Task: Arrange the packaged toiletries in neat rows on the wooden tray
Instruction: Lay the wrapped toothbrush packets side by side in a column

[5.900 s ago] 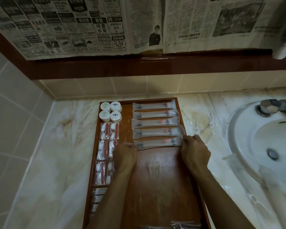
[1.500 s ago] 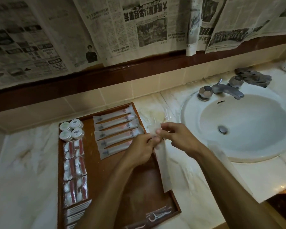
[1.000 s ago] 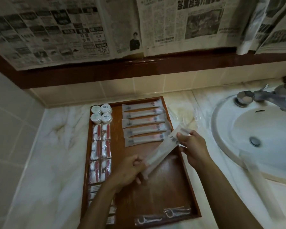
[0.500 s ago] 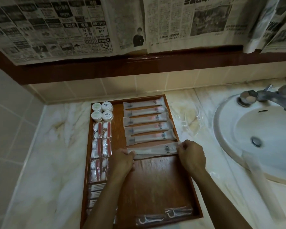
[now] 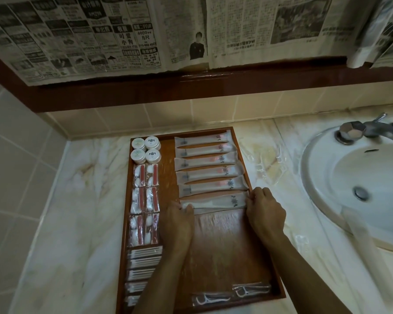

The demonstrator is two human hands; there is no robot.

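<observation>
Marble table beside a white sink, with newspaper sheets hanging along the wall above: a person sets a long frosted packet onto a wooden tray. The left hand has its fingers curled onto the packet's left end; the right hand pinches the right end with bent fingers near the tray's right rim. The packet lies flat with its long axis across the tray, left to right, its dark printed emblem toward the right end. It sits just below five matching packets, all laid parallel in a column, some showing pink contents through the wrapping. Along the tray's left side stand four round white jars in a square, then red-and-white sachets in pairs, then flat packs of white sticks. Two clear packets of floss picks lie at the near edge. What the held packet contains cannot be made out, and the lowest stick packs are cut off by the left forearm. A metal tap is partly out of frame at right.
</observation>
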